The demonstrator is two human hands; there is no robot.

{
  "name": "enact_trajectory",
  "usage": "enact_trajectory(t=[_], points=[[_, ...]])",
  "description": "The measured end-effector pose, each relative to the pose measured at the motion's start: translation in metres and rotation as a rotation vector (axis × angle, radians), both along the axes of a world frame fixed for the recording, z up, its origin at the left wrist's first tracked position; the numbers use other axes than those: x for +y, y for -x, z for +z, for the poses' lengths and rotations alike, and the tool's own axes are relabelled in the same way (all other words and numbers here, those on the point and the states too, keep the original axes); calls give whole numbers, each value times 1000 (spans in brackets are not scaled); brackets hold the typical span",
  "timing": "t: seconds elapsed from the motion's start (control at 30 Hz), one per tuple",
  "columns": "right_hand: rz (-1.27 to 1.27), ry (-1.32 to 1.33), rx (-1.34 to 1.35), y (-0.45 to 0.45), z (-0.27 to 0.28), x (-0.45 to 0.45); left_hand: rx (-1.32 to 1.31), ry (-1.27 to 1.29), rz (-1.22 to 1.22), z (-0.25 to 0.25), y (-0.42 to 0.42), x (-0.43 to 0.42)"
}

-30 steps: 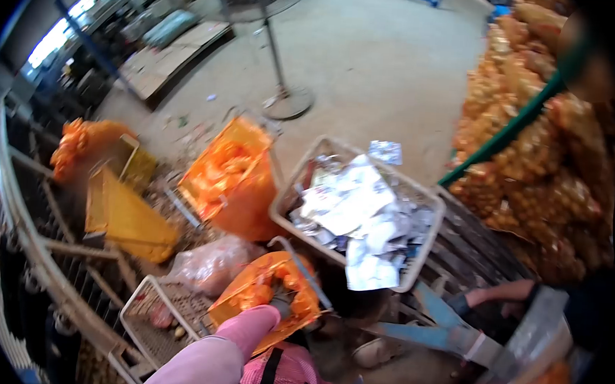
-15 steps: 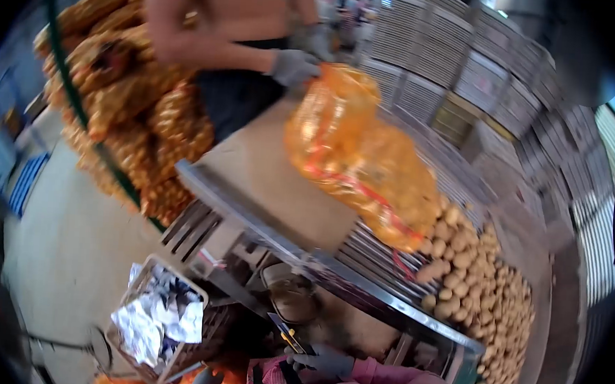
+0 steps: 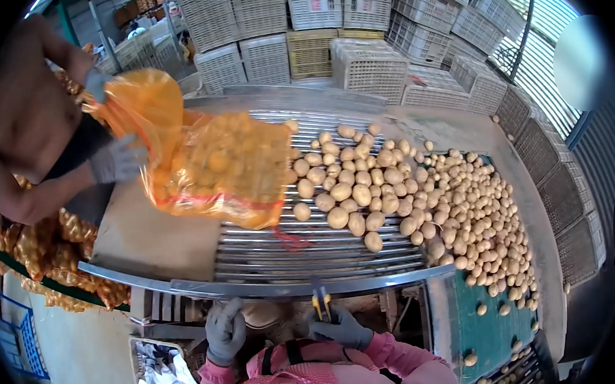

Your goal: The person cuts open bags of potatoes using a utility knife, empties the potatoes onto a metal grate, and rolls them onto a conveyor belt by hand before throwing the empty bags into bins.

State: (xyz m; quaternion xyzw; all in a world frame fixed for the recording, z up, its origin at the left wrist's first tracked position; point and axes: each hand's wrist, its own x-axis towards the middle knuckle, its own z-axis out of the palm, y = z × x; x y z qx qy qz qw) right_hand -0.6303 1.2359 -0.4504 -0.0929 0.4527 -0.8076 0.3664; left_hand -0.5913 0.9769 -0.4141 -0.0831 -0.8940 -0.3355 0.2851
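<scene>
My right hand [image 3: 341, 328], in a grey glove, grips a yellow-and-black utility knife [image 3: 321, 303] that points up toward the metal edge of the sorting table. Beside the same edge, my gloved left hand [image 3: 225, 330] is raised with its fingers curled in, and nothing shows in it. An orange mesh sack [image 3: 228, 166] lies across the table rollers, its mouth toward loose potatoes [image 3: 360, 188]. A co-worker's gloved hands [image 3: 118, 161] are at the sack's far left end.
Metal rollers [image 3: 317, 259] run beneath the potatoes, next to a brown board [image 3: 160, 236]. Stacked plastic crates [image 3: 368, 65] line the back. A green belt [image 3: 489, 337] carries a few potatoes at right. A crate of crumpled paper [image 3: 163, 370] stands at lower left; filled sacks [image 3: 43, 250] lie behind the co-worker.
My view has swung right and levelled. The sack lies flatter on the rollers and more loose potatoes show beside it. My left hand has come up near the table edge; the knife stays in my right.
</scene>
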Motion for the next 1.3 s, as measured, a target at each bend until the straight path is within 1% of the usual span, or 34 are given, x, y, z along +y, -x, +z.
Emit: enact_trajectory(t=[0.03, 0.1, 0.17, 0.2, 0.27, 0.3, 0.37, 0.4, 0.43, 0.5, 0.57, 0.6, 0.63, 0.67, 0.7, 0.73, 0.77, 0.8, 0.83, 0.87, 0.9, 0.93, 0.97, 1.03, 1.07, 1.13, 1.17, 1.23, 1.27, 1.3], points=[[2, -6, -4, 6, 1, 17, 150, 155, 44, 4, 16, 13], [-203, -238, -27, 25, 5, 50, 174, 181, 46, -3, 54, 32], [-439, -98, -45, 41, 3, 72, 115, 448, 92, -13, 79, 48], [-395, -92, -35, 51, -4, 85, 199, 472, 142, -25, 81, 49], [-558, -220, 33, 70, -16, 101, 245, 470, 187, -28, 83, 49], [-514, -210, 44, 78, -15, 101, 290, 462, 191, -28, 83, 49], [-589, -75, -90, 91, -11, 102, 313, 467, 270, -34, 85, 50], [-563, -46, -57, 98, -23, 105, 290, 450, 255, -35, 85, 49], [-493, -41, -36, 104, -22, 103, 269, 434, 246, -34, 83, 48], [-465, -158, -11, 115, -15, 97, 198, 435, 252, -27, 83, 50], [-298, -42, 31, 127, -44, 102, 145, 418, 252, -29, 79, 50], [-302, -42, -168, 127, -78, 112, 151, 423, 242, -23, 77, 51], [-300, -61, -367, 135, -103, 110, 74, 443, 279, -32, 74, 52], [-259, -160, -283, 138, -93, 101, 77, 430, 303, -31, 72, 57], [-216, -228, -168, 136, -76, 82, 168, 383, 287, -39, 74, 57], [-163, -279, -68, 136, -61, 64, 91, 415, 307, -46, 73, 57], [-107, -308, 17, 136, -49, 45, 53, 374, 287, -43, 72, 58], [-46, -321, 92, 134, -38, 24, 114, 385, 309, -41, 72, 59], [17, -329, 157, 132, -28, 3, 116, 328, 289, -37, 70, 61], [67, -339, 220, 129, -19, -17, 215, 288, 302, -40, 73, 63], [103, -342, 279, 124, -10, -33, 251, 284, 302, -42, 73, 61], [142, -341, 333, 122, -5, -50, 98, 275, 199, -40, 70, 57], [149, -341, 383, 116, 3, -63, 111, 278, 239, -37, 69, 55], [166, -331, 469, 106, 13, -86, 80, 18, 96, -26, 67, 50], [161, -326, 501, 103, 17, -94, 94, 22, 110, -19, 61, 44], [139, -326, 562, 97, 23, -106, 47, -331, -4, -8, 52, 34], [114, -324, 586, 94, 25, -111, 47, -332, -23, -9, 51, 28], [47, -323, 625, 91, 28, -115, 324, -282, 134, -16, 53, 16], [9, -320, 642, 90, 26, -118, -70, -308, 18, -12, 50, 0], [-59, -316, 660, 87, 27, -115, 11, -265, 7, 4, 38, -6]])
